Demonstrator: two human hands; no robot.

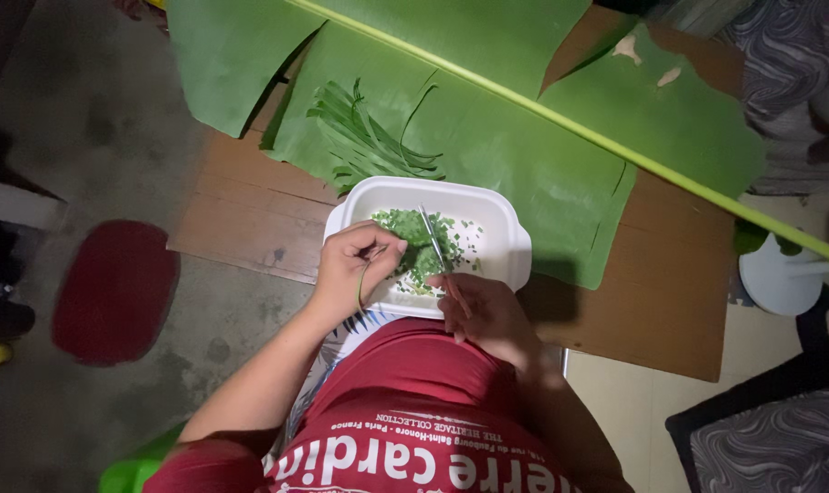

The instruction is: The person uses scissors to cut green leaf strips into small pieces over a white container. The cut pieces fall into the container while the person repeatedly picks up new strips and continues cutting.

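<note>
Banana leaf (524, 137) over the wooden board (250, 219), white dish (506, 237) of chopped greens (414, 242) on it, my left hand (355, 265) pinching a green strand (361, 288), right hand (487, 315) clamped on scissors (437, 246) above the dish.

A: Light falls from above onto the middle; the white tub (437, 239) and banana leaf (524, 137) are brightest.

B: The floor (85, 119) at left is dim, corners nearly black. A soft shadow lies right of the tub. Focus is slightly soft.
</note>
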